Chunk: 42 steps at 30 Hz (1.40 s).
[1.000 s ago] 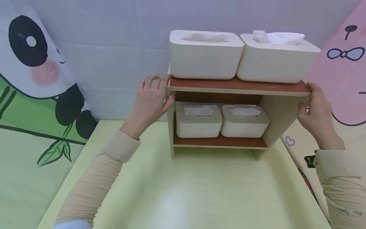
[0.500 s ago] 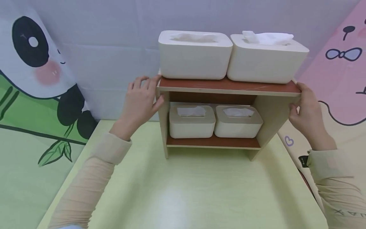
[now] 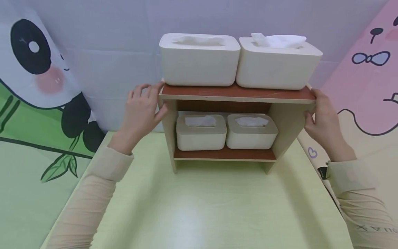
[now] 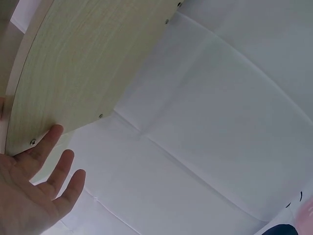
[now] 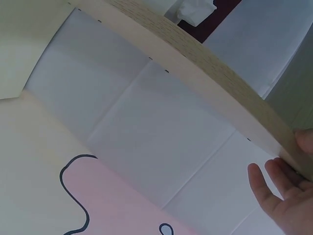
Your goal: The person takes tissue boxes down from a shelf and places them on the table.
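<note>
A small two-tier wooden shelf (image 3: 199,91) with red-brown boards stands on the table, a hand at each side. My left hand (image 3: 138,112) holds its upper left corner, thumb at the front edge. In the left wrist view, fingers of the left hand (image 4: 36,188) lie along the pale side panel (image 4: 83,63). My right hand (image 3: 326,126) grips the upper right corner; the right wrist view shows the right hand (image 5: 288,196) at the panel's edge (image 5: 220,90). Two white tissue boxes, one left (image 3: 200,65) and one right (image 3: 276,69), sit on top.
Inside, on the lower board, are two more tissue boxes, left (image 3: 201,138) and right (image 3: 252,138). The pale table (image 3: 202,207) extends in front of the shelf. Behind it hangs a plain sheet (image 3: 109,69); cartoon-printed cloths flank the table.
The shelf has slid leftward along the table with its tissue boxes still on it. Both hands have moved left with it, keeping their hold.
</note>
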Available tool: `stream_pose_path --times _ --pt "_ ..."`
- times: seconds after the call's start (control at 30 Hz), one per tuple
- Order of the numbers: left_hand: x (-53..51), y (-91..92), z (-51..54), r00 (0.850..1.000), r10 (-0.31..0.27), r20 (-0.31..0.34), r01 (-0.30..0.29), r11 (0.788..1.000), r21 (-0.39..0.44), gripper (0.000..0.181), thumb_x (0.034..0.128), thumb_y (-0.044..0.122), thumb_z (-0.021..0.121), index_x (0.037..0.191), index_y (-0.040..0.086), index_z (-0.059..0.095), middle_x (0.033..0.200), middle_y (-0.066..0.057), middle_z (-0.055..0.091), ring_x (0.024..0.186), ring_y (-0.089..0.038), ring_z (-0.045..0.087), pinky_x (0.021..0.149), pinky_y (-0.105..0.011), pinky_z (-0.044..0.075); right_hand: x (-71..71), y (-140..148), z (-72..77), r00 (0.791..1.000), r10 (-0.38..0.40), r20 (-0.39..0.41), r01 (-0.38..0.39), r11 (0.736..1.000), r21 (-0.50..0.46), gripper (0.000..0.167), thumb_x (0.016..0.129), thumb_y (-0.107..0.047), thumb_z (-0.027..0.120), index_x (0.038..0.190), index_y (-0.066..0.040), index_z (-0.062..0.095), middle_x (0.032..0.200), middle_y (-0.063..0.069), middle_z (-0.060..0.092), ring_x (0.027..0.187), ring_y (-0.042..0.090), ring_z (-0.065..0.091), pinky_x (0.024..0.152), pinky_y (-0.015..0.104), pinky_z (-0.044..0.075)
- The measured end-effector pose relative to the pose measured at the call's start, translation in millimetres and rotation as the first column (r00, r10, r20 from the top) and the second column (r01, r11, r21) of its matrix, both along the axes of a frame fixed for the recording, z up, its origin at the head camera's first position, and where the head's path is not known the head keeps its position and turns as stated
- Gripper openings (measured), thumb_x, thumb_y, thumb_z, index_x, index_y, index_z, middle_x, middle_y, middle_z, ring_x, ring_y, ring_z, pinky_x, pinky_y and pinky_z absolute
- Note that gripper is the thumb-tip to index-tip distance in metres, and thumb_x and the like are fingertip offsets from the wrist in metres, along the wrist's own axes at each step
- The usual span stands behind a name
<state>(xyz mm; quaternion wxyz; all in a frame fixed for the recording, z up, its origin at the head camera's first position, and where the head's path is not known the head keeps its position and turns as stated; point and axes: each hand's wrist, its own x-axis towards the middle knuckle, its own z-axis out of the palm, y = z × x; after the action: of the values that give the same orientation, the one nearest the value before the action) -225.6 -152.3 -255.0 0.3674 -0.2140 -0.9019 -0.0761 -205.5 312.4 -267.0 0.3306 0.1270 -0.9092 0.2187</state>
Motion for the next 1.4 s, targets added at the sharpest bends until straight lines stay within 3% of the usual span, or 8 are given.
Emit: stream_pose_path --times 0.77,1.0,1.23,1.4 --pt "2.6 -20.3 0.1 0.999 0.027 0.018 -0.027 1.0 0.002 0.052 0.0862 0.023 0.055 0.132 0.005 0.041 0.112 -0.016 0.061 0.11 -0.038 0.049 0.082 -0.053 0.04 -12.4 -18 -3.5 0.999 0.034 0.01 -0.034 0.999 0.026 0.066 0.077 0.011 0.054 0.138 0.001 0.029 0.127 0.03 0.042 0.117 0.046 0.04 0.096 0.055 0.031" --pt "3.7 -20.8 0.2 0.999 0.025 0.039 -0.024 1.0 -0.005 0.053 0.0871 0.026 0.053 0.134 0.006 0.039 0.113 -0.016 0.059 0.111 -0.039 0.048 0.083 -0.054 0.042 -8.9 -17 0.4 0.999 0.035 0.041 -0.037 0.998 0.06 0.066 0.08 0.006 0.053 0.14 0.001 0.025 0.128 0.031 0.039 0.115 0.047 0.04 0.094 0.057 0.031" --pt "4.2 -21.4 2.9 0.996 0.0 0.088 -0.001 1.0 0.012 0.056 0.0869 0.026 0.057 0.137 0.007 0.037 0.118 -0.018 0.057 0.112 -0.04 0.047 0.087 -0.054 0.04 -2.3 -16 7.2 0.998 0.006 0.058 -0.014 0.992 0.129 0.064 0.083 -0.001 0.052 0.14 0.001 0.023 0.126 0.032 0.038 0.107 0.047 0.041 0.08 0.062 0.036" --pt "3.8 -22.1 4.7 0.993 -0.015 0.117 0.014 1.0 0.013 0.058 0.087 0.026 0.059 0.137 0.006 0.038 0.12 -0.018 0.056 0.112 -0.04 0.046 0.089 -0.054 0.039 -1.9 -14 10.2 0.997 0.004 0.075 -0.015 0.989 0.146 0.063 0.084 -0.005 0.054 0.139 0.0 0.025 0.127 0.031 0.04 0.112 0.046 0.04 0.084 0.062 0.035"
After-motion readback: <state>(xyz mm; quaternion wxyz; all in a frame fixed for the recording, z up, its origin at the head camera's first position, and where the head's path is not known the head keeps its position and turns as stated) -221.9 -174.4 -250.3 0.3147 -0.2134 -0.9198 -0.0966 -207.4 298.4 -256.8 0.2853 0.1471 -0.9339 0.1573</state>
